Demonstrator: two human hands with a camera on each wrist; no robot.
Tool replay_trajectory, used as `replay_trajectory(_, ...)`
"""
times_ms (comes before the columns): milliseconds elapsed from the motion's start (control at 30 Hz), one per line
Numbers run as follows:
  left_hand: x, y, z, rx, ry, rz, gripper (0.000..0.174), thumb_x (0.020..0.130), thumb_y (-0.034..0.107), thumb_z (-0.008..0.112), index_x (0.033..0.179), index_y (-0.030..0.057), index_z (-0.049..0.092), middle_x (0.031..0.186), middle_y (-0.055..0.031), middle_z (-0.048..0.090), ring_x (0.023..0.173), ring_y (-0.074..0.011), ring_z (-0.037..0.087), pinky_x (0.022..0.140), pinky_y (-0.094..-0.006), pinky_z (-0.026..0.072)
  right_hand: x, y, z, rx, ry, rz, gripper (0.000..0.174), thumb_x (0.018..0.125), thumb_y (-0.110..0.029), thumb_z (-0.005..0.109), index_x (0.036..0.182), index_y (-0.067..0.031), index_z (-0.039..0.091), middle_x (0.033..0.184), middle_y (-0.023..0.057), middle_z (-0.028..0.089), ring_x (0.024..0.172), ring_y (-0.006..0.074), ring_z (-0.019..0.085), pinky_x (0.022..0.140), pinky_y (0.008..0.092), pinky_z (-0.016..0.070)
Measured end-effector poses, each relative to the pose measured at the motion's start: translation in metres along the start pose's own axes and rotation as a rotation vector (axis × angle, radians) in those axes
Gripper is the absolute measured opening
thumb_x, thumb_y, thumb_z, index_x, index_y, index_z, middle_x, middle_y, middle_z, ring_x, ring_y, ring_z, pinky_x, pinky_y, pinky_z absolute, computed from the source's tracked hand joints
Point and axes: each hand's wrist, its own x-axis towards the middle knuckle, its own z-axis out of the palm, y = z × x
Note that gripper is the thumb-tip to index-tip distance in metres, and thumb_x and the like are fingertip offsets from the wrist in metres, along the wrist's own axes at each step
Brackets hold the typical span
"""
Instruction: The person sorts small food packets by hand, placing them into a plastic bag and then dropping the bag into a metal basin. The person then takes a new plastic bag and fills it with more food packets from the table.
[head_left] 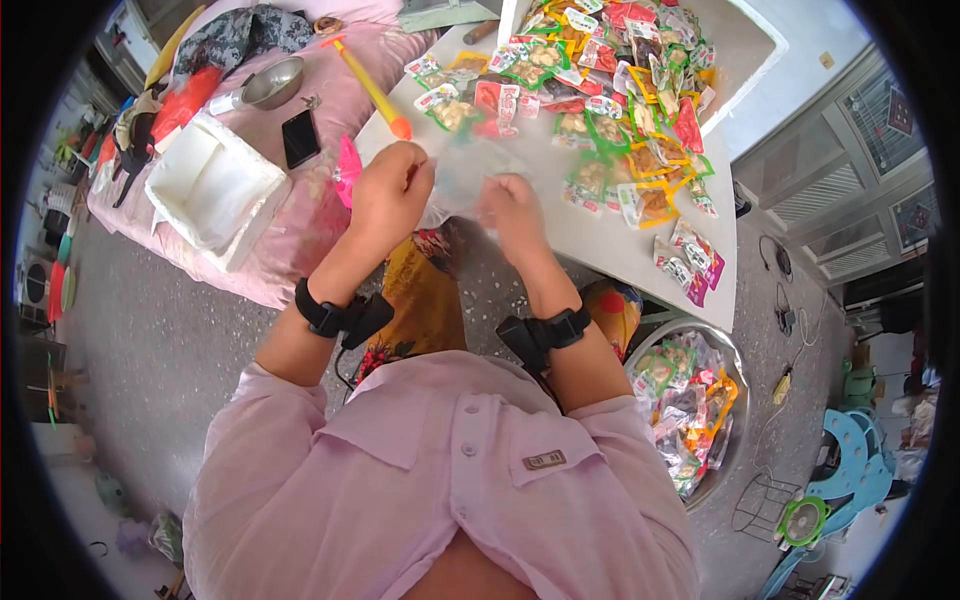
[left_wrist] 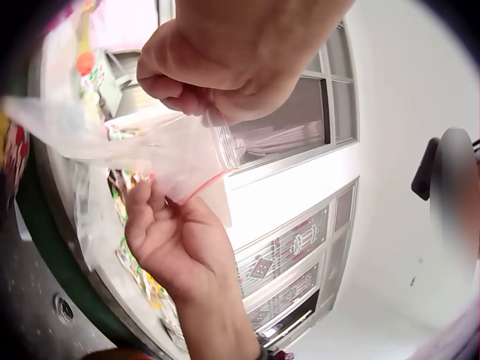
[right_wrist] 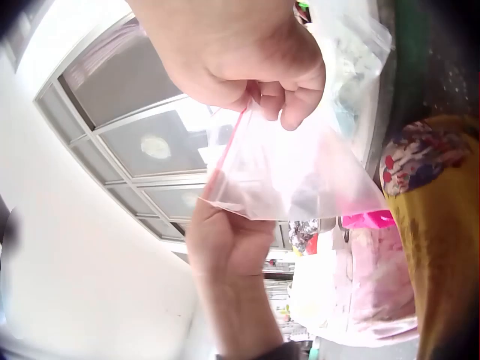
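Note:
Both hands hold a clear plastic bag (left_wrist: 180, 154) with a red line along its top edge, stretched between them above the table's near edge. My left hand (head_left: 392, 198) pinches one upper corner of the bag (right_wrist: 300, 172). At the other end of the red edge, my right hand (head_left: 512, 212) grips the plastic between thumb and curled fingers. In the right wrist view my right hand (right_wrist: 247, 64) is at the top and my left hand (right_wrist: 231, 247) below it. The bag looks blurred in the head view, and its contents cannot be told.
Small colourful food packets (head_left: 600, 110) spread over the white table (head_left: 715, 270) beyond and right of the hands. A metal basin (head_left: 742, 400) of packets stands at lower right. On the pink-covered bed (head_left: 300, 230) lie a foam box (head_left: 262, 205), a phone (head_left: 299, 138) and a pan (head_left: 275, 84).

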Motion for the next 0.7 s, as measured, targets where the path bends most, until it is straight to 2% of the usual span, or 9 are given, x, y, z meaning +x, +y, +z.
replay_trajectory(67, 0.026, 0.01, 0.002, 0.316, 0.118, 0.43, 0.009, 0.063, 0.004, 0.055, 0.066, 0.006, 0.046, 0.058, -0.0068, 0.044, 0.054, -0.0218, 0.048, 0.047, -0.0306, 0.0382, 0.012, -0.008, -0.001, -0.032, 0.087, -0.141, 0.013, 0.079, -0.013, 0.047, 0.084, -0.0012, 0.049, 0.071, 0.0039, 0.052, 0.062, 0.0103, 0.051, 0.054, 0.022, 0.041)
replay_trajectory(133, 0.04, 0.016, 0.017, 0.348, 0.093, 0.568, 0.009, 0.06, 0.006, 0.054, 0.065, 0.0069, 0.046, 0.058, -0.0065, 0.043, 0.055, -0.024, 0.049, 0.046, -0.0329, 0.0386, 0.027, -0.008, -0.006, -0.041, 0.182, -0.267, 0.013, 0.078, -0.011, 0.047, 0.085, 0.0005, 0.049, 0.068, 0.0054, 0.052, 0.059, 0.0111, 0.052, 0.053, 0.0237, 0.041)
replay_trajectory(200, 0.047, 0.016, 0.042, 0.374, 0.034, 0.635, 0.008, 0.059, 0.01, 0.052, 0.064, 0.0088, 0.046, 0.059, -0.0063, 0.043, 0.054, -0.0239, 0.049, 0.046, -0.0328, 0.0391, 0.035, -0.004, -0.015, -0.098, 0.247, -0.271, 0.015, 0.077, -0.011, 0.048, 0.085, 0.0011, 0.05, 0.068, 0.0075, 0.054, 0.058, 0.0132, 0.053, 0.054, 0.0262, 0.0418)
replay_trajectory(300, 0.034, -0.003, 0.087, 0.355, -0.151, 0.522, 0.007, 0.063, 0.009, 0.054, 0.068, 0.0074, 0.049, 0.061, -0.0082, 0.046, 0.058, -0.0248, 0.051, 0.049, -0.0342, 0.0408, 0.044, 0.011, -0.034, -0.362, 0.337, -0.244, 0.018, 0.075, -0.013, 0.05, 0.085, 0.0022, 0.05, 0.07, 0.013, 0.055, 0.06, 0.0199, 0.055, 0.057, 0.0303, 0.0427)
replay_trajectory(433, 0.006, -0.022, 0.136, 0.191, -0.343, 0.158, 0.007, 0.071, 0.013, 0.05, 0.072, 0.0063, 0.049, 0.065, -0.0109, 0.049, 0.065, -0.0281, 0.052, 0.055, -0.0368, 0.0414, 0.054, 0.039, -0.065, -0.734, 0.379, -0.325, 0.022, 0.071, -0.014, 0.051, 0.085, 0.0031, 0.05, 0.074, 0.0209, 0.055, 0.067, 0.0311, 0.055, 0.062, 0.0359, 0.0426)
replay_trajectory(500, -0.001, -0.025, 0.149, 0.06, -0.382, 0.01, 0.009, 0.073, 0.015, 0.048, 0.073, 0.0058, 0.048, 0.068, -0.0117, 0.051, 0.068, -0.0293, 0.052, 0.058, -0.0378, 0.0412, 0.054, 0.044, -0.074, -0.733, 0.377, -0.32, 0.022, 0.071, -0.014, 0.05, 0.086, 0.0028, 0.05, 0.075, 0.0215, 0.054, 0.071, 0.0335, 0.054, 0.063, 0.0377, 0.042)
replay_trajectory(533, -0.003, -0.025, 0.151, -0.009, -0.448, -0.054, 0.013, 0.075, 0.017, 0.043, 0.074, 0.0052, 0.049, 0.074, -0.0143, 0.053, 0.073, -0.0324, 0.052, 0.063, -0.0411, 0.041, 0.053, 0.046, -0.078, -0.732, 0.377, -0.316, 0.022, 0.071, -0.014, 0.05, 0.086, 0.0027, 0.05, 0.076, 0.0217, 0.054, 0.072, 0.0348, 0.053, 0.064, 0.0386, 0.0417)
replay_trajectory(633, -0.008, -0.034, 0.162, -0.107, -0.4, -0.051, 0.014, 0.076, 0.019, 0.044, 0.077, 0.0064, 0.05, 0.074, -0.0142, 0.053, 0.074, -0.0318, 0.052, 0.063, -0.0404, 0.041, 0.046, 0.043, -0.093, -0.815, 0.372, -0.432, 0.024, 0.07, -0.014, 0.051, 0.087, 0.0025, 0.05, 0.08, 0.0218, 0.054, 0.077, 0.0343, 0.052, 0.066, 0.0396, 0.0408)
replay_trajectory(700, -0.009, -0.039, 0.165, -0.119, -0.398, -0.084, 0.015, 0.076, 0.02, 0.044, 0.078, 0.0068, 0.05, 0.075, -0.0142, 0.054, 0.075, -0.0318, 0.052, 0.064, -0.0402, 0.0408, 0.043, 0.037, -0.111, -0.857, 0.416, -0.404, 0.024, 0.07, -0.015, 0.052, 0.087, 0.0021, 0.05, 0.081, 0.0218, 0.054, 0.079, 0.0347, 0.051, 0.069, 0.0394, 0.0402)
